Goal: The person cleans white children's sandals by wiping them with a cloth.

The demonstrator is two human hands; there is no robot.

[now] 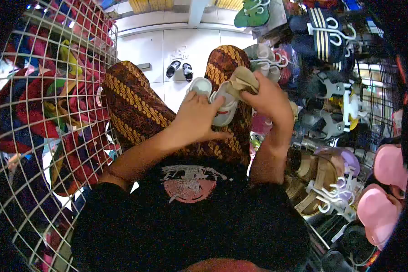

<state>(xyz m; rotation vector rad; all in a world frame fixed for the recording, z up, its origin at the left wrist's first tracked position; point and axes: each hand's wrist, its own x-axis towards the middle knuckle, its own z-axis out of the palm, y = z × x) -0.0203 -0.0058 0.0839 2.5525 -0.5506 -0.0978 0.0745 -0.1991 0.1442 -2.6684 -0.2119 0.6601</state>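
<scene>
Two small white shoes lie over the lap: the left shoe [202, 85] and the right shoe [225, 112]. My left hand [197, 113] rests across them, its fingers on the left shoe and its thumb at the right one. Above the right shoe, my right hand [267, 97] grips a crumpled beige wad [245, 80], perhaps paper or cloth, which touches the shoe's upper end. The wad partly hides that end.
A wire grid [54, 104] with colourful goods stands at the left. Hangers with sandals [324, 34] and pink footwear [378, 213] line the right side. Beyond my patterned knees, a pair of small dark sandals [187, 71] lies on the white tiled floor [152, 47].
</scene>
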